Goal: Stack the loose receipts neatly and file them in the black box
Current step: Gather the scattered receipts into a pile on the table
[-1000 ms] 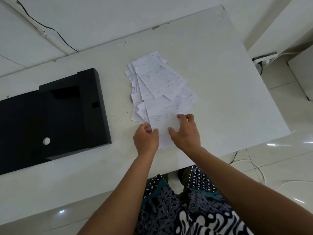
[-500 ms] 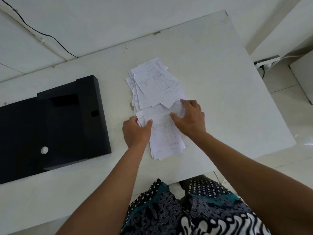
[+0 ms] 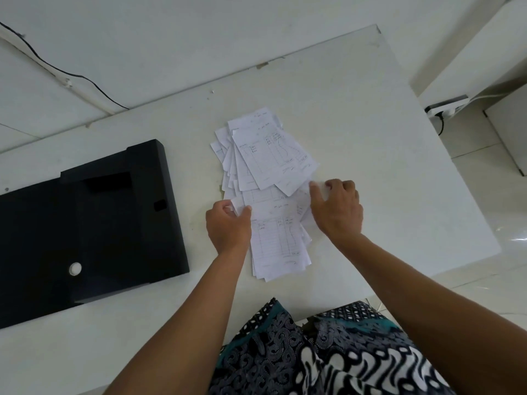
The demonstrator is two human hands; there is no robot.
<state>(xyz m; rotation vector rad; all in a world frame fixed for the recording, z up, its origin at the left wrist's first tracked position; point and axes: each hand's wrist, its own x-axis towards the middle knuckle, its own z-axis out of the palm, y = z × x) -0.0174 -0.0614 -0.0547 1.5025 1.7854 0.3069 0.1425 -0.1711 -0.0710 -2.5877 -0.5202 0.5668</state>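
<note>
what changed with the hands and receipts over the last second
Both hands moved away from the table's near edge, up the receipts. The left hand now pinches the pile's left edge; the right hand shifted to its right side, fingers curled on the paper. The near receipts lie more gathered. The black box stayed put.

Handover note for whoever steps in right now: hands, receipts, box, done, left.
Left hand: pinches the left edge of the near receipts.
Right hand: fingers curled on the papers' right edge.
Far receipts: fanned out, overlapping the near bunch on the white table.
Black box: left of the papers, no receipts visible in it.
Done: near bunch partly gathered.
Left: square all the sheets into one stack, file it in the box.
</note>
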